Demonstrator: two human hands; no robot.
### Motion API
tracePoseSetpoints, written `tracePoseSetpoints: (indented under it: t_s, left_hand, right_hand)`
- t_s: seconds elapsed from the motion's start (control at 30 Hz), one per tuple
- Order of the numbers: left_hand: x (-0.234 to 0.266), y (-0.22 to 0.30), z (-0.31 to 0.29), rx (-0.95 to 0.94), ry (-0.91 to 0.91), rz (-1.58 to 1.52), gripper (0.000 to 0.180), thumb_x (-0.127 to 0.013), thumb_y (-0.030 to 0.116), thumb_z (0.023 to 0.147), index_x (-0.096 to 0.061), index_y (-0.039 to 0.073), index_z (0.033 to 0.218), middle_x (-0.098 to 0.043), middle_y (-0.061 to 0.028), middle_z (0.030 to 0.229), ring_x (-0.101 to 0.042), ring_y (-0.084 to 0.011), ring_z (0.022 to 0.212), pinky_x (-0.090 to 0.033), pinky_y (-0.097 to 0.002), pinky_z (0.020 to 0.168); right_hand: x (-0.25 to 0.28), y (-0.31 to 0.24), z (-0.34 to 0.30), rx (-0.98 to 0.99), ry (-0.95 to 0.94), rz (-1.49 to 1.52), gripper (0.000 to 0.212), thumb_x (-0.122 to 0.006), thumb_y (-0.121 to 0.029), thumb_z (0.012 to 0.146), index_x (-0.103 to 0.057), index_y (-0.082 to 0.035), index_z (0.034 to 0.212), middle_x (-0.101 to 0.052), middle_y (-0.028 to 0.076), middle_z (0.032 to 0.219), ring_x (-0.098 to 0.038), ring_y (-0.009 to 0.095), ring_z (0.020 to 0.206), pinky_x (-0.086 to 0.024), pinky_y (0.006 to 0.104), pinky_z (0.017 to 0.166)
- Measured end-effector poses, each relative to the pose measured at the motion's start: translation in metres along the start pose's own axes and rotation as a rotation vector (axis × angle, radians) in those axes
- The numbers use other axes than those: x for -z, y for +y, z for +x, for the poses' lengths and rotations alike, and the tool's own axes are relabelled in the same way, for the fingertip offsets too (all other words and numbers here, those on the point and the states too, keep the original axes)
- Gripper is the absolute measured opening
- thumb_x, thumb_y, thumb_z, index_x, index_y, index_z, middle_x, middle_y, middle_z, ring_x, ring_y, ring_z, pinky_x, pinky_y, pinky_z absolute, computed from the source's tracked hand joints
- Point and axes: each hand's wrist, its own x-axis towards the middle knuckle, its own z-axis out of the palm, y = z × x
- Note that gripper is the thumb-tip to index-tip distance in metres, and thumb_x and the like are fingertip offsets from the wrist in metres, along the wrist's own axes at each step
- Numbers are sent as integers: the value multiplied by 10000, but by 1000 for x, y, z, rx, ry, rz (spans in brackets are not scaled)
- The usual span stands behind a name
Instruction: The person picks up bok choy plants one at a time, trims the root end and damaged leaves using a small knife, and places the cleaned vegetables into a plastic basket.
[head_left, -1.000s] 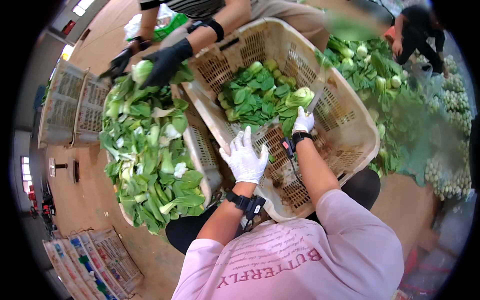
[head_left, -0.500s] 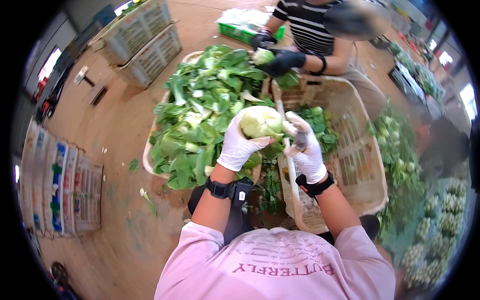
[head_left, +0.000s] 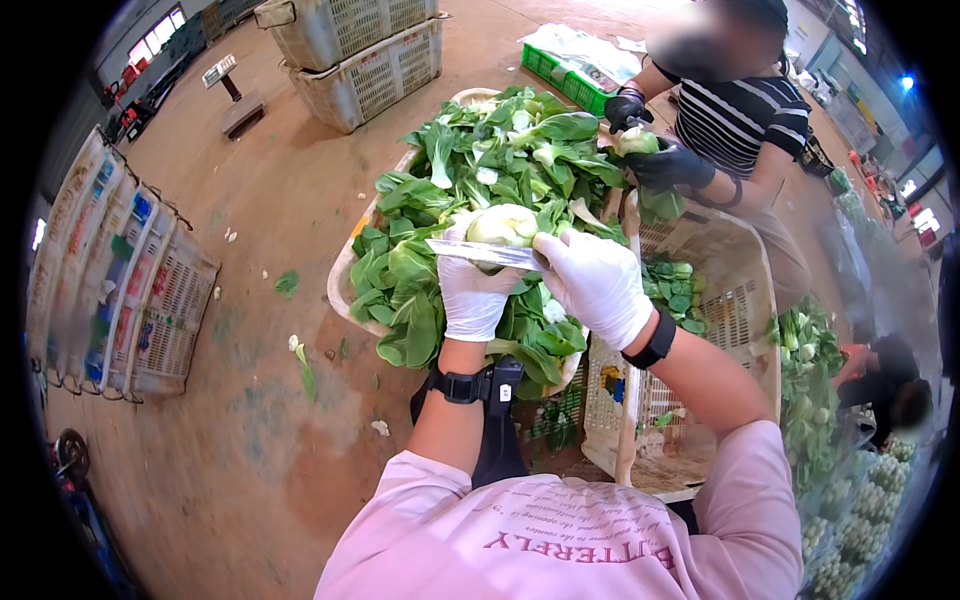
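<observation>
My left hand (head_left: 476, 297), in a white glove, is closed round a head of bok choy (head_left: 502, 226) with its pale base facing up. My right hand (head_left: 600, 284), also white-gloved, grips a knife (head_left: 488, 253) whose blade lies level across the near side of that base. The right fingertips come close to the bok choy; the knife's handle is mostly hidden in the fist. Beneath both hands a pale crate (head_left: 341, 287) is heaped with loose bok choy leaves (head_left: 411, 282).
A second crate (head_left: 757, 345) with some trimmed bok choy stands right. Across from me a person's black-gloved hand (head_left: 672, 166) holds another bok choy. Stacked crates (head_left: 385, 75) stand behind, others (head_left: 125, 270) left. Bundled greens (head_left: 806, 385) lie right; leaf scraps (head_left: 304, 368) litter the floor.
The knife blade now shows across the bok choy's base, and my right hand has come over toward the left hand. The view has shifted, so the surroundings sit differently in the picture.
</observation>
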Motion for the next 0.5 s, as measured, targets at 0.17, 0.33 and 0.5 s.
tracePoseSetpoints:
  t_s: [0.17, 0.33, 0.5]
  left_hand:
    - [2, 4, 4, 41, -29, 105, 493, -868, 144, 605, -613, 11, 1004, -654, -79, 942, -634, -175, 838, -516, -306, 764]
    - [1, -16, 3, 59, 79, 144, 486, -860, 191, 582, -597, 27, 956, -626, -97, 908, -616, -242, 822, -501, -356, 751]
    - [12, -18, 1, 21, 136, 365, 524, -850, 142, 581, -576, 19, 1010, -626, -89, 958, -607, -191, 856, -502, -326, 788]
  right_hand:
    - [-13, 10, 9, 43, -5, -82, 142, -639, -239, 821, -544, -134, 811, -532, 43, 681, -597, 221, 572, -459, 347, 490]
    - [-28, 25, 19, -32, -61, -120, 134, -622, -239, 823, -548, -127, 823, -569, 61, 664, -611, 263, 576, -490, 359, 502]
    - [-39, 33, 25, -26, -183, 15, 113, -606, -204, 824, -549, -108, 840, -602, 89, 690, -634, 296, 618, -500, 401, 522]
